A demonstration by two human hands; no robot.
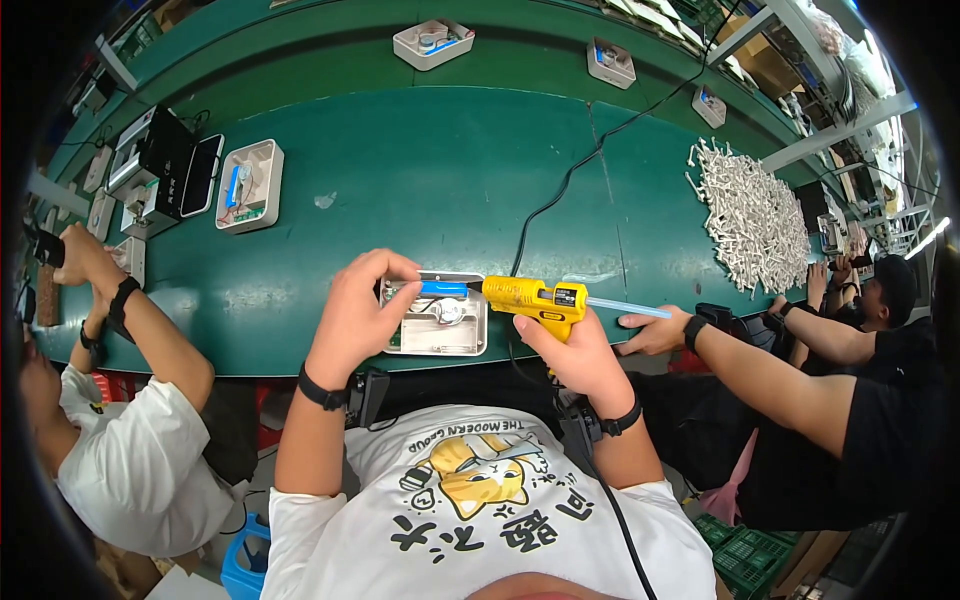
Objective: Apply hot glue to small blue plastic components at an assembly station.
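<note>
A white plastic housing (467, 342) lies open in front of me, with a blue battery (443, 289) along its far wall and a round silvery part with wires (447, 311) below it. My left hand (362, 310) is closed on the housing's far left corner, its thumb against the battery's left end and its index finger at the rim. My right hand (572, 350) grips a yellow hot glue gun (530, 300). The gun's nozzle points left, at the battery's right end. A translucent glue stick (630, 307) sticks out of the gun's back.
Another open housing (250, 187) stands left, beside black-and-silver equipment (160, 170). More housings (433, 45) sit at the far side. White small parts (750, 220) are heaped right. A black cable (570, 180) crosses the green table (420, 170). Co-workers' arms (760, 370) flank me.
</note>
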